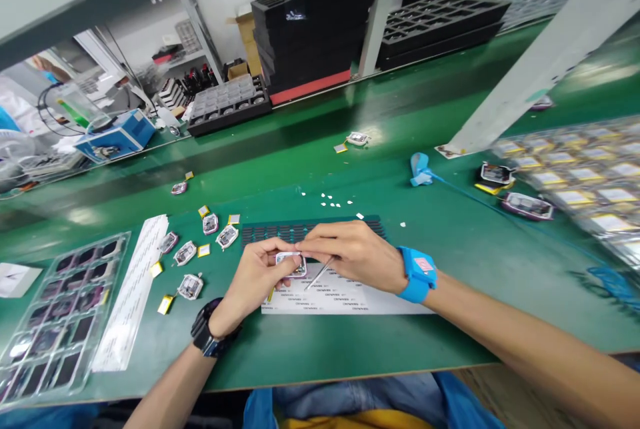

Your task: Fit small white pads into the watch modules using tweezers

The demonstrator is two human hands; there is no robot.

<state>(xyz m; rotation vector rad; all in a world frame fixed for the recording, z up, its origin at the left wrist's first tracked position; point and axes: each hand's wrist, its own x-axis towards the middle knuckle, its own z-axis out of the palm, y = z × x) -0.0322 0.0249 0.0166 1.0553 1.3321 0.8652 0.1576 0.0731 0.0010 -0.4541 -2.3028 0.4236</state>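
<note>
My left hand [260,272] is closed round a small smartwatch case [291,265], its thumb lying over the open inside where electronic parts show. A bit of yellow shows below the left hand. Close against the top edge of the case are the fingertips of my right hand [347,249]. That hand is closed on a slim silver metal tool [319,274], whose visible end points down and left; the other end is hidden under the fingers. Beneath both hands lie a printed white sheet [350,302] and a dark strip sheet [265,232].
Several open watch cases [190,286] with yellow-edged batteries [165,304] lie left, beside a white strip [131,302] and a clear tray [75,316]. Small white pieces [331,204] lie ahead. A slanted post [530,62], blue cord [480,200] and battery trays [590,169] are right.
</note>
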